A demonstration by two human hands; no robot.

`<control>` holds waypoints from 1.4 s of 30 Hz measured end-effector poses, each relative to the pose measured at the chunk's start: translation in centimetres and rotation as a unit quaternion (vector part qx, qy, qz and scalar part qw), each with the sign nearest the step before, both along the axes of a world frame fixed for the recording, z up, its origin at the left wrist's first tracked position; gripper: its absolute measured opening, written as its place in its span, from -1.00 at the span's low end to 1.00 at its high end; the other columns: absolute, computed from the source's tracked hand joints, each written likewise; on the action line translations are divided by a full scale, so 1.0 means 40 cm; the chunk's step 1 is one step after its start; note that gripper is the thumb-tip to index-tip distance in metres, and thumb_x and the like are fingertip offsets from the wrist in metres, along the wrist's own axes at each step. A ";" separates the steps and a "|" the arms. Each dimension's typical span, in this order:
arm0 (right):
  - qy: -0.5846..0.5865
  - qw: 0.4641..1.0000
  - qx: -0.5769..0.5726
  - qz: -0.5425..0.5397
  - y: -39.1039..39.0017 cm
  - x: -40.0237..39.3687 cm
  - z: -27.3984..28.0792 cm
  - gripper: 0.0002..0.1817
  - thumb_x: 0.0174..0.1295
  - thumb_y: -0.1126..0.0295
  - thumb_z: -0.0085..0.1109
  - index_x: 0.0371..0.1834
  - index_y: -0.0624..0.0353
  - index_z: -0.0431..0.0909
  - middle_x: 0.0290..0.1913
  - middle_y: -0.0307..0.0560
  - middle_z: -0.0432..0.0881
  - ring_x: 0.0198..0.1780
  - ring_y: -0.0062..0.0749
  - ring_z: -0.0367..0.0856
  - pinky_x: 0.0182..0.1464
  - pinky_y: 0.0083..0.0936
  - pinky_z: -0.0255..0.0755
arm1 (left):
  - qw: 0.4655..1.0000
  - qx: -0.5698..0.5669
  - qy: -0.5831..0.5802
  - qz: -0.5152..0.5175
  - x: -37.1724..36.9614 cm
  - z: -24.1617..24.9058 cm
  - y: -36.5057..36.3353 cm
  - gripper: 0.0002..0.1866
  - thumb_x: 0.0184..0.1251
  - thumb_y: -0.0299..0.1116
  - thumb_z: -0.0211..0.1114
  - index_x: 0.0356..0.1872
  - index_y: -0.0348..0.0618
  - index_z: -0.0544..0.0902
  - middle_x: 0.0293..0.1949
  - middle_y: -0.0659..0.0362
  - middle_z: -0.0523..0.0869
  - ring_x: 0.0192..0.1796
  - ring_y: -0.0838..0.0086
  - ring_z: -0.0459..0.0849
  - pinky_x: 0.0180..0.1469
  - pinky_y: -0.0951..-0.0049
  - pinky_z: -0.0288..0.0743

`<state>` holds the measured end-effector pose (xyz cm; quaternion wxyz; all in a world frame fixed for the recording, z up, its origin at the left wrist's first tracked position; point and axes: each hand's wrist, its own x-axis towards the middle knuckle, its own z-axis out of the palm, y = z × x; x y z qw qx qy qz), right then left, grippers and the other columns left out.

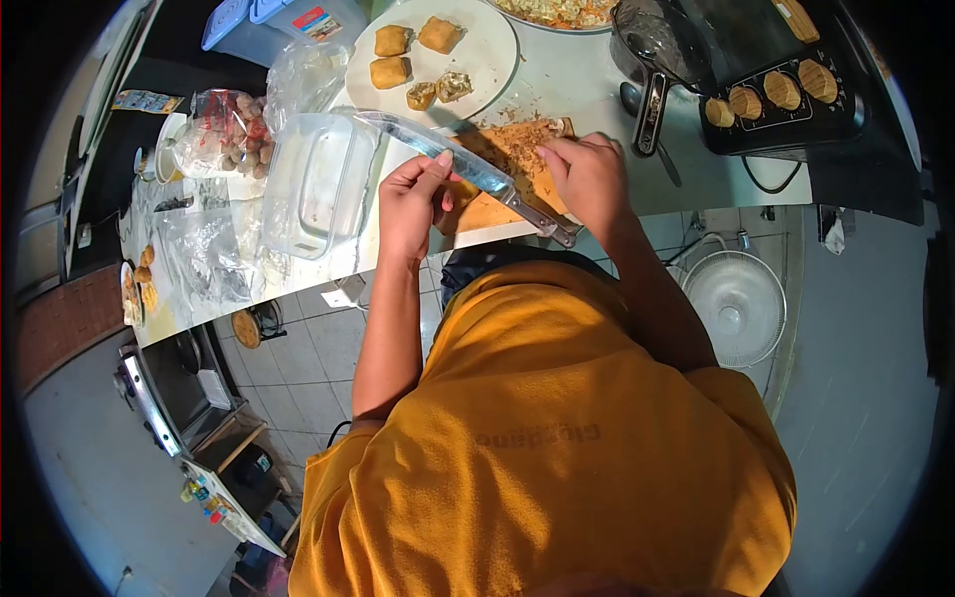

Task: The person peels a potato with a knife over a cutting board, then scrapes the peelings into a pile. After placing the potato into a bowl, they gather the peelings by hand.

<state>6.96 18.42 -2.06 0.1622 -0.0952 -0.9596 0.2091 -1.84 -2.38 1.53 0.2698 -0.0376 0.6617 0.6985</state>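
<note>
My left hand (410, 207) pinches the blade of a large kitchen knife (479, 171), thumb on top of the steel. The knife lies slantwise above a wooden cutting board (482, 214), its handle toward the table's front edge. Brown chopped bits (517, 144) are heaped on the board's far part. Over the board's right side is my right hand (589, 179), thumb and fingers closed together beside the bits; whatever is between them is too small to make out. Beyond the board a white plate (492, 50) carries several golden fried tofu pieces (441, 35), one split or opened.
Left of the board stands a clear plastic container (318, 184), near a bag of round reddish items (234, 134) and plastic bags. A pan (662, 55) and a black stove-like appliance with knobs (781, 95) are at the right. A basket (734, 308) sits below.
</note>
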 end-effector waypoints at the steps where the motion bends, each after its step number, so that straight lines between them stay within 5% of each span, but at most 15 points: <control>1: 0.000 1.000 0.000 0.000 -0.002 0.000 0.003 -0.90 0.19 0.36 0.17 -0.31 0.01 0.68 -0.44 -0.18 0.68 -0.34 -0.14 0.54 -0.12 -0.23 0.37 | 1.000 0.000 0.000 0.000 0.000 0.000 -0.001 -0.74 0.34 -0.29 0.32 -0.52 -0.21 0.64 -0.68 0.30 0.53 -0.67 0.71 0.41 -0.67 0.69 0.04; 4: 0.089 0.996 -0.020 0.009 -0.008 0.001 0.009 -0.86 0.19 0.38 0.21 -0.22 0.04 0.69 -0.40 -0.13 0.70 -0.37 -0.13 0.55 -0.16 -0.28 0.38 | 1.000 0.008 -0.003 -0.004 -0.008 -0.004 -0.005 -0.73 0.34 -0.27 0.33 -0.52 -0.21 0.64 -0.68 0.30 0.53 -0.67 0.71 0.40 -0.66 0.69 0.05; 7: -0.054 0.998 0.008 0.005 -0.009 0.003 0.016 -0.75 0.22 0.32 0.17 -0.04 0.00 0.66 -0.35 -0.12 0.71 -0.26 -0.15 0.59 -0.10 -0.24 0.39 | 1.000 0.010 -0.002 0.005 -0.023 -0.010 -0.003 -0.72 0.33 -0.25 0.33 -0.53 -0.20 0.64 -0.67 0.31 0.53 -0.67 0.71 0.40 -0.65 0.69 0.06; 10: 0.098 0.986 -0.125 0.041 -0.031 -0.002 0.060 -0.68 0.22 0.24 0.21 0.02 0.03 0.64 -0.24 0.01 0.71 -0.13 -0.09 0.62 0.01 -0.22 0.42 | 1.000 0.003 0.003 0.007 -0.042 0.004 0.007 -0.71 0.33 -0.24 0.34 -0.53 -0.20 0.64 -0.67 0.32 0.53 -0.67 0.72 0.39 -0.64 0.68 0.07; 12: -0.108 0.934 -0.340 0.029 -0.057 0.014 0.130 -0.53 0.22 0.22 0.21 0.21 0.07 0.52 -0.07 0.10 0.67 0.01 -0.02 0.59 0.09 -0.18 0.41 | 1.000 0.010 0.014 -0.001 -0.049 0.017 0.019 -0.72 0.33 -0.24 0.34 -0.52 -0.19 0.65 -0.66 0.33 0.53 -0.66 0.72 0.40 -0.64 0.67 0.09; 16: -0.061 0.967 -0.240 0.053 -0.105 0.020 0.072 -0.46 0.24 0.26 0.21 0.28 0.16 0.41 -0.06 0.20 0.63 -0.08 0.01 0.62 0.00 -0.24 0.46 | 0.999 0.024 0.017 -0.018 -0.053 0.023 0.039 -0.72 0.34 -0.24 0.33 -0.49 -0.21 0.66 -0.65 0.33 0.55 -0.64 0.74 0.39 -0.63 0.67 0.12; 20: -0.017 0.974 -0.225 -0.005 -0.096 0.019 0.045 -0.40 0.24 0.22 0.19 0.34 0.15 0.32 -0.09 0.22 0.63 -0.15 0.04 0.65 -0.09 -0.21 0.51 | 0.992 -0.022 0.099 -0.077 -0.031 0.018 0.020 -0.71 0.37 -0.24 0.29 -0.11 -0.28 0.67 -0.37 0.22 0.71 -0.40 0.66 0.53 -0.35 0.63 0.39; 22: -0.014 0.964 -0.265 -0.022 -0.078 0.021 0.083 -0.41 0.26 0.19 0.17 0.33 0.15 0.33 -0.15 0.24 0.65 -0.17 0.10 0.65 -0.08 -0.16 0.51 | 0.939 -0.182 0.253 -0.143 -0.028 0.006 -0.022 -0.56 0.29 -0.19 0.37 0.04 -0.33 0.62 -0.25 0.19 0.71 -0.29 0.61 0.58 -0.27 0.61 0.45; 24: -0.111 0.947 -0.292 -0.071 -0.060 0.021 0.131 -0.49 0.29 0.21 0.13 0.29 0.10 0.38 -0.24 0.21 0.66 -0.23 0.10 0.66 -0.11 -0.16 0.51 | 0.904 -0.256 0.286 -0.191 -0.025 0.003 -0.048 -0.43 0.13 -0.12 0.48 0.05 -0.36 0.61 -0.16 0.07 0.71 -0.21 0.41 0.65 -0.17 0.47 0.51; 26: -0.048 0.955 -0.284 -0.073 -0.060 0.021 0.094 -0.61 0.32 0.22 0.10 0.16 0.11 0.51 -0.32 0.18 0.67 -0.28 0.12 0.66 -0.16 -0.17 0.51 | 0.815 -0.340 0.416 -0.217 -0.007 -0.036 -0.065 -0.40 0.04 -0.09 0.51 0.01 -0.34 0.63 -0.16 -0.03 0.68 -0.11 0.11 0.59 0.02 0.29 0.47; 28: -0.020 0.953 -0.299 -0.049 -0.058 0.022 0.072 -0.66 0.37 0.25 0.08 0.10 0.20 0.56 -0.43 0.12 0.65 -0.44 -0.11 0.66 -0.29 -0.40 0.51 | 0.817 -0.355 0.411 -0.195 0.019 -0.049 -0.050 -0.42 0.00 -0.10 0.53 -0.04 -0.33 0.65 -0.14 -0.06 0.65 -0.01 0.02 0.54 0.06 0.22 0.45; 32: 0.106 0.980 -0.170 0.015 -0.045 0.020 0.038 -0.70 0.41 0.30 0.04 0.06 0.22 0.59 -0.35 0.05 0.69 -0.47 -0.38 0.63 -0.34 -0.50 0.50 | 0.809 -0.334 0.457 -0.161 0.039 -0.041 -0.028 -0.43 -0.06 -0.23 0.58 0.00 -0.30 0.64 -0.11 -0.04 0.65 0.02 0.07 0.57 0.08 0.23 0.47; 34: -0.085 0.914 -0.395 -0.038 -0.058 0.032 0.092 -0.76 0.33 0.32 0.13 -0.07 0.24 0.59 -0.35 0.08 0.66 -0.38 -0.21 0.67 -0.27 -0.42 0.50 | 0.903 -0.188 0.365 -0.128 0.046 -0.025 -0.017 -0.44 -0.05 -0.35 0.57 0.05 -0.25 0.63 -0.11 -0.03 0.66 0.06 0.15 0.59 0.09 0.34 0.50; 37: 0.067 0.875 -0.479 0.003 -0.087 0.028 0.123 -0.79 0.34 0.38 0.14 -0.08 0.27 0.56 -0.39 -0.01 0.64 -0.46 -0.44 0.58 -0.33 -0.51 0.46 | 0.922 -0.110 0.348 -0.131 0.045 -0.004 0.003 -0.39 -0.06 -0.50 0.55 0.13 -0.26 0.58 -0.03 0.01 0.62 0.10 0.26 0.60 0.11 0.40 0.50; 42: -0.003 0.855 -0.519 0.015 -0.076 0.047 0.209 -0.83 0.35 0.40 0.11 -0.11 0.26 0.54 -0.45 -0.07 0.61 -0.54 -0.55 0.49 -0.39 -0.56 0.42 | 0.958 0.044 0.259 -0.117 0.052 0.034 0.033 -0.32 -0.03 -0.64 0.51 0.22 -0.28 0.50 0.08 0.07 0.54 0.11 0.36 0.57 0.16 0.38 0.49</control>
